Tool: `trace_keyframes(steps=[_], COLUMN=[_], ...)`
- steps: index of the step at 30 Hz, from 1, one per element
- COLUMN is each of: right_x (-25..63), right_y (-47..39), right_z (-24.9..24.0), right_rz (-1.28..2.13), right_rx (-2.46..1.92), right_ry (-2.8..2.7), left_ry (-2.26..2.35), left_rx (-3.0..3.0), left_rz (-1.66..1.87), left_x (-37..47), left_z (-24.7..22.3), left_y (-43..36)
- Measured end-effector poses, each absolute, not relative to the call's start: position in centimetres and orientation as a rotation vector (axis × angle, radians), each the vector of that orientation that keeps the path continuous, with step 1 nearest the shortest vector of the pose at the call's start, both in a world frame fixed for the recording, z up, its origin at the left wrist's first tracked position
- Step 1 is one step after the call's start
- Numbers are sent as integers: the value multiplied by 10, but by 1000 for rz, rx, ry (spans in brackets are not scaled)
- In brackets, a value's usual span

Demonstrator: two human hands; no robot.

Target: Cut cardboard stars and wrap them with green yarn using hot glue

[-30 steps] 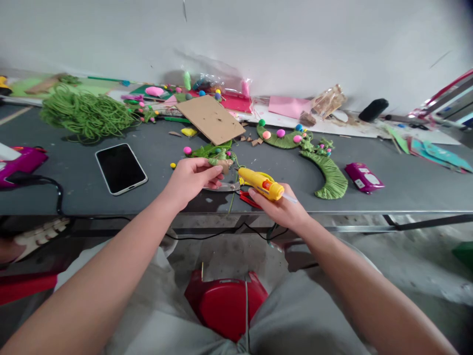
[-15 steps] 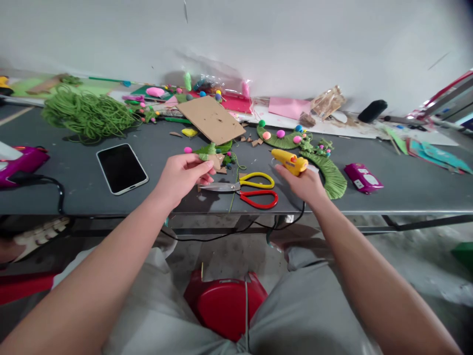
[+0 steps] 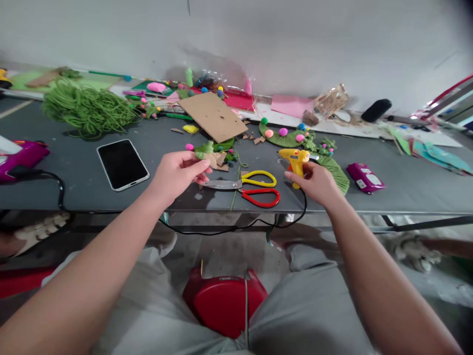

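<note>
My left hand (image 3: 182, 173) pinches a small cardboard piece (image 3: 212, 159) partly wrapped in green yarn, above the grey table. In my right hand (image 3: 316, 181) is a yellow glue gun (image 3: 296, 160), its handle between thumb and fingers; a black cord hangs from it. Scissors (image 3: 226, 184) with one yellow and one red handle lie between my hands, blades toward the left one. A green yarn-wrapped curved piece (image 3: 338, 175) lies just beyond my right hand, and another curve with pompoms (image 3: 275, 139) lies farther back.
To the left are a phone (image 3: 122, 164), a heap of green yarn (image 3: 88, 108) and a purple pack (image 3: 22, 160). A cardboard sheet (image 3: 213, 117) lies at the back middle. Another purple pack (image 3: 365, 178) is on the right. Someone's foot (image 3: 417, 252) shows below the table at right.
The glue gun has turned more upright in my right hand, its handle now showing, and that hand has shifted slightly right. A foot has come into view at lower right.
</note>
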State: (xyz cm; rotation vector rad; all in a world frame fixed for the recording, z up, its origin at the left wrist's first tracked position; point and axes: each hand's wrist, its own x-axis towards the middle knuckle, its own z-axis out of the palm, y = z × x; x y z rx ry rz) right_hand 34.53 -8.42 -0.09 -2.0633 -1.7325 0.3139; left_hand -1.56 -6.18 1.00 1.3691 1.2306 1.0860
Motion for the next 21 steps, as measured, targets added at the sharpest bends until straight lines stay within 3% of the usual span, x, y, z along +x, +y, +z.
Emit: trace_keyframes(steps=[11,18,21], right_x=[347,276,237], right_y=[-116,-109,-87], right_z=[34,30,24], right_rz=[197,596,620], right_rx=[-2369,-1561,-1269], right_ry=[-1700,-2037,-2236], left_ry=[1333,1352,1377], left_rx=[1359,1301,1255], left_rz=[1172,1276,1333], left_x=[-32,-52,-54], left_z=[15,21,26], left_y=[-56,-51,-49])
